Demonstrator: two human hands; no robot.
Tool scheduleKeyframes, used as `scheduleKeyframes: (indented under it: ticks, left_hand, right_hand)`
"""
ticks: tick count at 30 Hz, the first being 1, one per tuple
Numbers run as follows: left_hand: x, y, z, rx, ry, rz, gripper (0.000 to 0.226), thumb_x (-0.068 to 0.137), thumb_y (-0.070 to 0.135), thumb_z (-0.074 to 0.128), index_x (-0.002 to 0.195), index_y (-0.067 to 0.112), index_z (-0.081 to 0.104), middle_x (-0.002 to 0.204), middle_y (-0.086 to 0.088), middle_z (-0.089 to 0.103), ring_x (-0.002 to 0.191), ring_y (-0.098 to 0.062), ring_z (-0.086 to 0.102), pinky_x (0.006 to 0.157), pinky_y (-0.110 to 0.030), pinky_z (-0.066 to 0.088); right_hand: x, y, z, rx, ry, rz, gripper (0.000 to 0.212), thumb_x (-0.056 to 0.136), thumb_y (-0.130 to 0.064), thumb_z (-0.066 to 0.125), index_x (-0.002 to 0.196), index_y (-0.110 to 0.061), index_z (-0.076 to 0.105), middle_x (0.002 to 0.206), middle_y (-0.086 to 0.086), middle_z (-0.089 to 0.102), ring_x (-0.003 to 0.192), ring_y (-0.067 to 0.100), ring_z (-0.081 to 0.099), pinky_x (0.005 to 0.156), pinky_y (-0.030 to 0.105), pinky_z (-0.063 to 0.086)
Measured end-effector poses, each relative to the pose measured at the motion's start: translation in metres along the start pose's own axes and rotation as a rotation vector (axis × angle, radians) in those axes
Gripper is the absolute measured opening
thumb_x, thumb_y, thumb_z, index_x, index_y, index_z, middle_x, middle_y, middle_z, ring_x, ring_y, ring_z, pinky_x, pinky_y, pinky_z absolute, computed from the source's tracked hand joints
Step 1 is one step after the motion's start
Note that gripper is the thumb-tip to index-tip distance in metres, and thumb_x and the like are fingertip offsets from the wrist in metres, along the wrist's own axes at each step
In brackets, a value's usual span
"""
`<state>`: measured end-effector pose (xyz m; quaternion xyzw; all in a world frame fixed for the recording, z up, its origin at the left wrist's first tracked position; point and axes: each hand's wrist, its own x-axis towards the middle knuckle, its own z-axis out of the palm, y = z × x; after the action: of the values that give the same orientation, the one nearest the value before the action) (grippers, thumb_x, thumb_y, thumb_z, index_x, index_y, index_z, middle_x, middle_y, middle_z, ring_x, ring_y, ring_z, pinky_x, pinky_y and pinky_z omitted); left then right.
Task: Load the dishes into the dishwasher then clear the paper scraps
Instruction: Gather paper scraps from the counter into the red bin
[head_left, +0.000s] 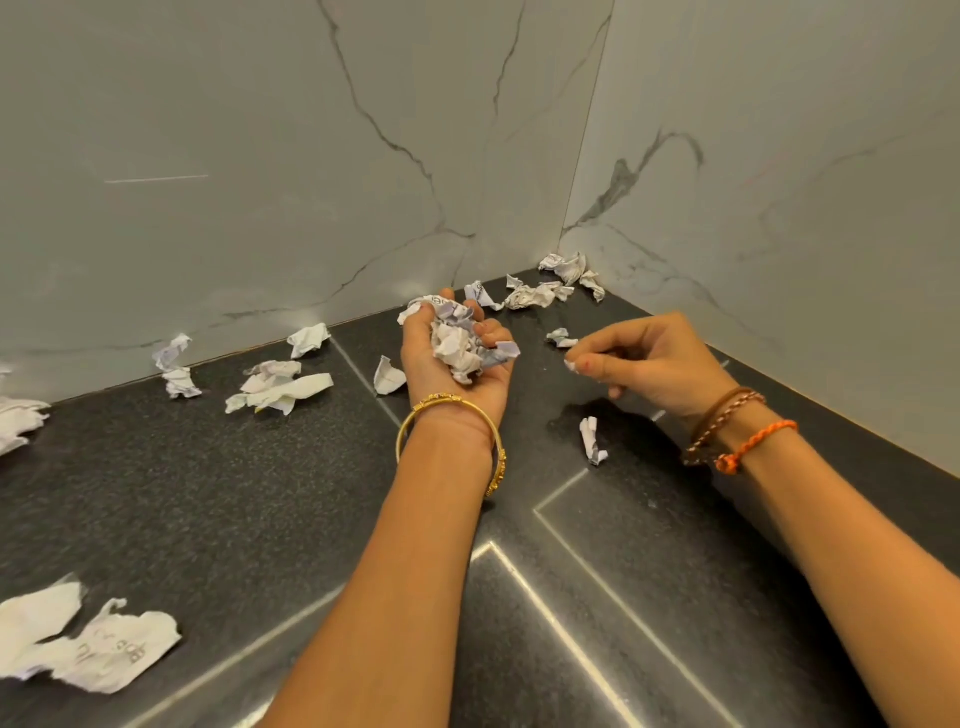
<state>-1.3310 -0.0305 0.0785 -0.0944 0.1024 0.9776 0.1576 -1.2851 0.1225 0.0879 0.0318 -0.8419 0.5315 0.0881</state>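
Left wrist: one thin gold bangle (451, 436) with small ornate clasp sections at top and near side.
Right wrist: three bands, stacked, namely a brown cord (719, 410), a brown-and-white twisted thread (727, 423), an orange braided thread (756, 441) knotted at the near end.
Forearms: bare, no sleeves in view.
Right fingernails: traces of red polish.

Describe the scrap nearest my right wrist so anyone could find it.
Start at the black counter in the marble corner. Below the right hand, beside the orange bracelet, lies one scrap. It is a small upright twist, alone, away from the wall clusters.
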Motion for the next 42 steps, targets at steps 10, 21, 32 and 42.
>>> scheduleKeyframes:
  ticks: [10, 21, 32, 42]
  left_hand:
    - [-0.003, -0.003, 0.002, 0.044, -0.002, -0.011, 0.055, 0.095, 0.028, 0.039, 0.05, 0.009, 0.065, 0.064, -0.002, 0.045, 0.054, -0.01, 0.037, 0.04, -0.012, 0.036]
    - [-0.005, -0.018, 0.004, 0.123, 0.001, -0.013, 0.026, 0.094, 0.027, 0.045, 0.079, 0.011, 0.058, 0.062, -0.003, 0.062, 0.051, -0.013, 0.063, 0.056, -0.021, 0.053]
    - [-0.01, -0.024, 0.006, 0.106, -0.012, -0.126, 0.044, 0.091, 0.039, 0.047, 0.06, 0.009, 0.059, 0.054, -0.001, 0.055, 0.045, -0.01, 0.056, 0.046, -0.015, 0.05]
    - [0.014, -0.019, 0.006, 0.223, -0.023, -0.16, 0.034, 0.094, 0.036, 0.038, 0.065, 0.018, 0.039, 0.044, 0.006, 0.042, 0.029, -0.003, 0.033, 0.025, -0.01, 0.022]
  right_hand:
    - [-0.035, -0.001, 0.008, -0.48, -0.1, -0.152, 0.011, 0.073, -0.007, 0.075, 0.08, -0.016, 0.076, 0.082, -0.001, 0.071, 0.073, 0.009, 0.063, 0.066, 0.015, 0.049]
    - [-0.022, -0.014, 0.061, 0.142, 0.65, -0.457, 0.024, 0.073, -0.005, 0.071, 0.078, -0.028, 0.072, 0.077, -0.016, 0.067, 0.075, -0.002, 0.064, 0.072, 0.014, 0.05]
    - [-0.011, -0.004, 0.078, -0.487, 0.687, -0.452, 0.023, 0.079, -0.035, 0.051, 0.088, -0.033, 0.073, 0.092, -0.011, 0.053, 0.088, 0.003, 0.028, 0.071, 0.018, 0.022]
    - [0.007, 0.013, 0.045, -0.2, 0.577, -0.082, 0.041, 0.078, -0.013, 0.067, 0.114, -0.028, 0.057, 0.107, -0.003, 0.041, 0.103, 0.014, 0.045, 0.088, 0.022, 0.04]
